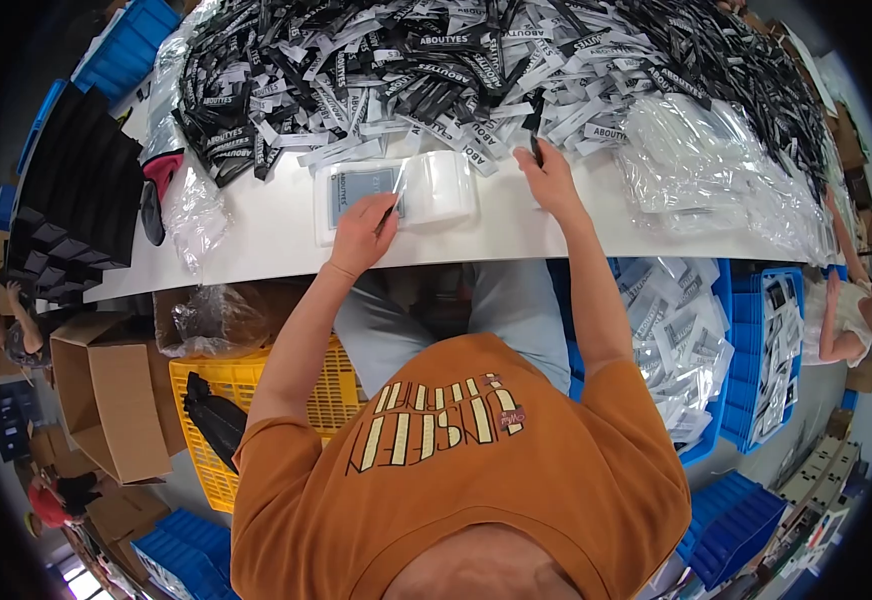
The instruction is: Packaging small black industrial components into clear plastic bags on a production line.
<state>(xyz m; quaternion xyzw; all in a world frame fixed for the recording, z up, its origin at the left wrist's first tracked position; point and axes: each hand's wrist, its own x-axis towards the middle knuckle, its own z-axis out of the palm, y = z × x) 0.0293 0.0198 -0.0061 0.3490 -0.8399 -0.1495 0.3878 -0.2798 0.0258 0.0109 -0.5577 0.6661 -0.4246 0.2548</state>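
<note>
My left hand (363,229) holds a small black-and-white packet, its thin edge up, over a stack of clear plastic bags (443,187) with grey printed panels on the white table. To the right of the stack, my right hand (548,174) pinches a dark slim packet (536,150) at the near edge of the heap. The heap of black and white printed slim packets (443,67) spreads across the far side of the table. How far each packet extends under my fingers is hidden.
Clear plastic bags (691,165) lie at the right; black boxes (68,180) stand at the left. Below the table's near edge are a yellow crate (218,450), a cardboard box (124,405) and blue crates (721,375) of filled bags. A person (848,315) is at the far right.
</note>
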